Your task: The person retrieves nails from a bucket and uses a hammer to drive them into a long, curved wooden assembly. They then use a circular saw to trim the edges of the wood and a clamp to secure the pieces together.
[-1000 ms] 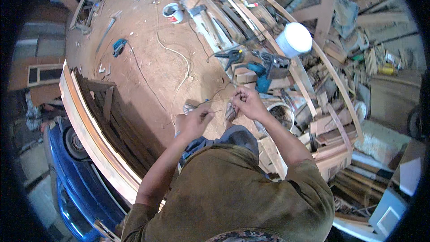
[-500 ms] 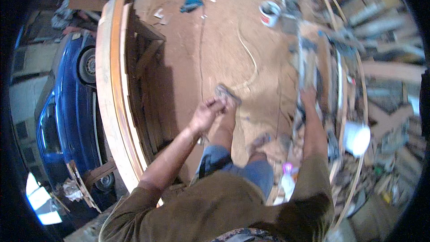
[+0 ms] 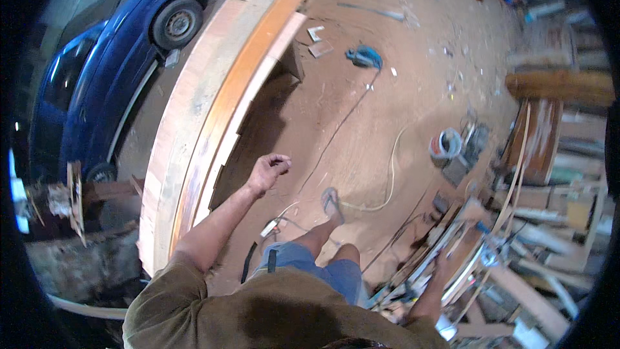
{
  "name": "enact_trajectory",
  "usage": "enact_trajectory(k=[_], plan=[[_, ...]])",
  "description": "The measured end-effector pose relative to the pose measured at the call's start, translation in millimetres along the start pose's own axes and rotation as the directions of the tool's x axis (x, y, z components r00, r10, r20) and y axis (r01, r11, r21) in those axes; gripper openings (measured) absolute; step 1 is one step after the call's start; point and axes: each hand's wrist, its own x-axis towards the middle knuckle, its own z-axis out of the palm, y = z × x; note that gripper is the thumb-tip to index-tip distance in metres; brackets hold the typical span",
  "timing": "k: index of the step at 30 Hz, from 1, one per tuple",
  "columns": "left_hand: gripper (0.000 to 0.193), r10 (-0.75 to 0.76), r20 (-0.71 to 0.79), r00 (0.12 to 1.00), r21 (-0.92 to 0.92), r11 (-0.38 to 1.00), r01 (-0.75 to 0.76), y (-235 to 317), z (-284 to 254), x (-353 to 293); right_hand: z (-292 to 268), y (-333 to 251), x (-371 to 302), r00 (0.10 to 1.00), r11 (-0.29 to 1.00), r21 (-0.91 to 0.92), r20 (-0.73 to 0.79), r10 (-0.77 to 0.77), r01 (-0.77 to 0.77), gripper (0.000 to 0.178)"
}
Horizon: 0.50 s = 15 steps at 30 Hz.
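Note:
My left hand hangs in the air between the long stacked boards and my legs. Its fingers are loosely bent and a little apart, with nothing visible in them. The boards lie lengthwise to my left, raised off the ground, with an orange-brown strip among paler wood. At lower right, my right hand is beside a brown plank on a cluttered heap of wood. Blur and shadow hide its fingers, so I cannot tell whether it grips or only overlaps the plank.
A blue car stands beyond the boards. On the dirt floor lie a blue corded tool, a pale hose and a power strip. A white bucket stands to the right, near piled timber.
The view has turned, so the boards, car and bucket sit differently in it. My left hand has moved away from above my leg, toward the boards. My right hand stays by the wood heap.

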Motion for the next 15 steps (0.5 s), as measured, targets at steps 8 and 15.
enact_trajectory(k=[8, 15], plan=[[0.012, 0.127, -0.294, 0.947, -0.171, 0.968, -0.182, 93.7, -114.2, 66.2, 78.2, -180.2, -110.8, 0.917, 0.834, 0.52, 0.397, -0.042, -0.186, 0.034], [0.023, 0.29, -0.485, 0.825, 0.033, 0.949, -0.314, 136.5, -185.7, 214.9, 142.3, -489.3, -125.5, 0.841, 0.933, 0.039, 0.419, -0.341, 0.358, 0.021]])
